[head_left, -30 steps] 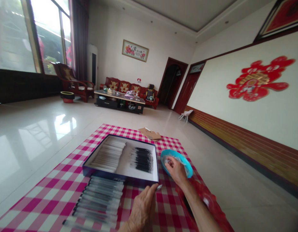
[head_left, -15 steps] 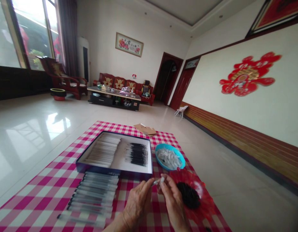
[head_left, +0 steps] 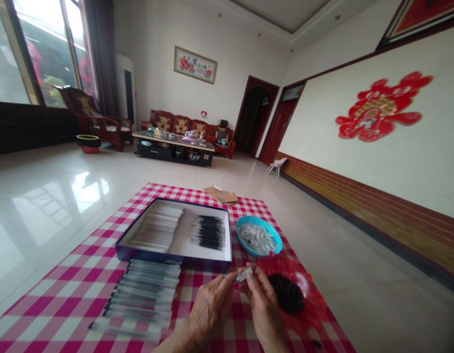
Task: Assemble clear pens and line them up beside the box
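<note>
My left hand and right hand grip a small clear piece between them, above the checked cloth. A row of pens lies ready below the box; more parts remain in it, the blue bowl and the red plate.

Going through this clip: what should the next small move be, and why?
Probably the left hand should press whatever thin item it seems to hold into the clear piece pinched by the right hand. The hands meet at that piece, which resembles those in the blue bowl, though the thin item is hard to make out.
</note>
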A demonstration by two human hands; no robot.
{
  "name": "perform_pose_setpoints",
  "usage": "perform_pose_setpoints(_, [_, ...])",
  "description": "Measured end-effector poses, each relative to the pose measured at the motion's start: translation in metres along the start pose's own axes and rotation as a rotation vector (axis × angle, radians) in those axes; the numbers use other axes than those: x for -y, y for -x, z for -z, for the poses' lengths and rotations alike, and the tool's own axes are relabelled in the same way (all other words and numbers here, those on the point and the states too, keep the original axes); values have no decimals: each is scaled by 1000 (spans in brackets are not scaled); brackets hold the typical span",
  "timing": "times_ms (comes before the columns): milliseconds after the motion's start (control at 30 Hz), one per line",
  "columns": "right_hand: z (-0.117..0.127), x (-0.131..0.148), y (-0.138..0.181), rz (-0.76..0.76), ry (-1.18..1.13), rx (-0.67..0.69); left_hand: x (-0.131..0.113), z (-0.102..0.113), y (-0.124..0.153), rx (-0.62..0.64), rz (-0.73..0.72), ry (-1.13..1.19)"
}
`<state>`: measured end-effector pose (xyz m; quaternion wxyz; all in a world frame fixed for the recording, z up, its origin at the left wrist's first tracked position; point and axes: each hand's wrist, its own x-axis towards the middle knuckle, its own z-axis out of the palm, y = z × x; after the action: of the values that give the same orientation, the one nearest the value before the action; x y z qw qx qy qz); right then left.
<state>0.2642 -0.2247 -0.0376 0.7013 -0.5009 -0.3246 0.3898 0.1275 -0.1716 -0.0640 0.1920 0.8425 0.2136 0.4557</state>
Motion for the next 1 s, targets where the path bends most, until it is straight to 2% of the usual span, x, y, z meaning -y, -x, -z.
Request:
perform_pose_setpoints(167, [-3, 4, 3, 65, 172, 68, -1, 1, -1, 26, 41, 23])
perform_pose_setpoints(433, [2, 14, 4, 72, 206, 120, -5, 5, -3, -9, 126, 212])
perform_pose_setpoints(500, [4, 12, 3, 57, 183, 118, -8, 8, -7, 65, 213, 337])
perform_pose_setpoints(633, [6, 6, 1, -39, 17, 98, -14, 11, -15, 281, 550, 785])
perform_pose_setpoints(733, [3, 8, 1, -113, -84, 84, -16, 6, -15, 337, 715, 1035])
perform_pose_setpoints(867, [-1, 14, 2, -149, -125, 84, -15, 0, -11, 326, 777, 1170])
perform_pose_setpoints(1000, [-2, 15, 2, -157, -104, 54, -18, 3, -13, 311, 778, 1138])
